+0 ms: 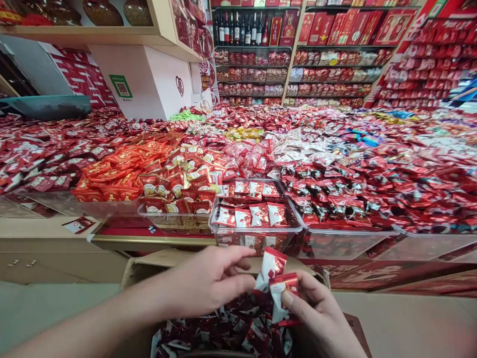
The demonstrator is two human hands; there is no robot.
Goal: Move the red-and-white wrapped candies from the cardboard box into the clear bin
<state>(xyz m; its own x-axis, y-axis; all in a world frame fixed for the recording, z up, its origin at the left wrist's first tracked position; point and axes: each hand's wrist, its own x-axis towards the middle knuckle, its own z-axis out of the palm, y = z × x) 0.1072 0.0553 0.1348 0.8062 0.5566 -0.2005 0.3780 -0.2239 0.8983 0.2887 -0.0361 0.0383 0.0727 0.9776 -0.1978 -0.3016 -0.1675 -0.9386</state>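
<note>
Red and white wrapped candy packets (285,293) are pinched between the thumb and fingers of my right hand (316,311); a second packet (274,263) overlaps behind the front one. My left hand (219,278) reaches in from the left with its fingers stretched out and apart, the tips close to the rear packet. Whether a fingertip touches that packet, I cannot tell. Below both hands stands an open cardboard box (164,258) full of loose wrapped candies (219,328). Just beyond it, a clear plastic bin (257,230) holds similar red and white packets in neat rows.
More clear bins (346,243) heaped with candy line the counter on both sides. Orange-red packets (119,166) and durian-labelled ones (179,189) lie left of centre. A loose packet (78,225) rests on the ledge. Shelves with bottles (242,30) rise behind.
</note>
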